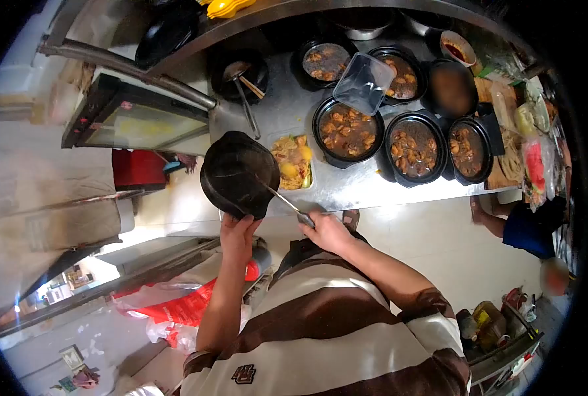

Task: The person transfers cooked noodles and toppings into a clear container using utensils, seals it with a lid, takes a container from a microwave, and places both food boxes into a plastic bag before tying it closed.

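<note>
My left hand (238,232) grips the near edge of a black pot (231,165), tilted beside the metal counter's front edge. The pot's inside looks dark. My right hand (331,232) is closed around the dark handle of a thin metal utensil (285,202). Its far end reaches into the pot, and its tip is too dark to make out. Just right of the pot lies a rectangular container of yellowish food (293,162). Beyond the pot, a ladle (246,105) leans out of a black bowl (218,76).
Several black pots of brown stewed chunks, one being this pot (348,132), stand on the metal counter (347,188). A clear plastic container (362,83) rests across two rims. A red-sauce bowl (457,47) sits at back right. Another person's leg (492,214) shows at right.
</note>
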`<state>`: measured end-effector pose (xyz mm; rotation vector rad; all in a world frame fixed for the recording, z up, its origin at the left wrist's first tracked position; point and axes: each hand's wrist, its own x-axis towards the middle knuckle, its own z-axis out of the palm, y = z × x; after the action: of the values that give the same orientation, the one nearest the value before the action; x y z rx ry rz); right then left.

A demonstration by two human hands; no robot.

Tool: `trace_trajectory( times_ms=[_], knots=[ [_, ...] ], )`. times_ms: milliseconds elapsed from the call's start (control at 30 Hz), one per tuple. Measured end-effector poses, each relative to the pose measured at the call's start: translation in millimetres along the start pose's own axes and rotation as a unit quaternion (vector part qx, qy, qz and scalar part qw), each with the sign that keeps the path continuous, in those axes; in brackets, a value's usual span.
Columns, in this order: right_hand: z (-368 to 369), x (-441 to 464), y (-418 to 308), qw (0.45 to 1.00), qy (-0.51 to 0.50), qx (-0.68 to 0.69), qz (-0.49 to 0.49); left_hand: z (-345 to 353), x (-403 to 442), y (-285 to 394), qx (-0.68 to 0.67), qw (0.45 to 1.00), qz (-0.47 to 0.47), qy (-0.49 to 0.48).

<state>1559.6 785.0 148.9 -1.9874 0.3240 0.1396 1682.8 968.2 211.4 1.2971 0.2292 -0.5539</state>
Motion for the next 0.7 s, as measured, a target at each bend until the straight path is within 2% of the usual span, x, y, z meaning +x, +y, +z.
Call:
trace_trajectory(
  times_ms=[133, 367, 700],
  knots=[
    [1, 2, 12, 0.999, -0.016, 0.028, -0.011, 15, -9, 2, 0.058, 0.997, 0.017, 0.042],
    [19, 1, 35, 0.993, 0.010, 0.100, -0.055, 32, -21, 3, 0.138, 0.989, 0.046, 0.041],
    [43, 2, 47, 0.988, -0.039, 0.150, -0.025, 60, -33, 11, 0.230, 0.967, 0.097, 0.056]
  ],
)
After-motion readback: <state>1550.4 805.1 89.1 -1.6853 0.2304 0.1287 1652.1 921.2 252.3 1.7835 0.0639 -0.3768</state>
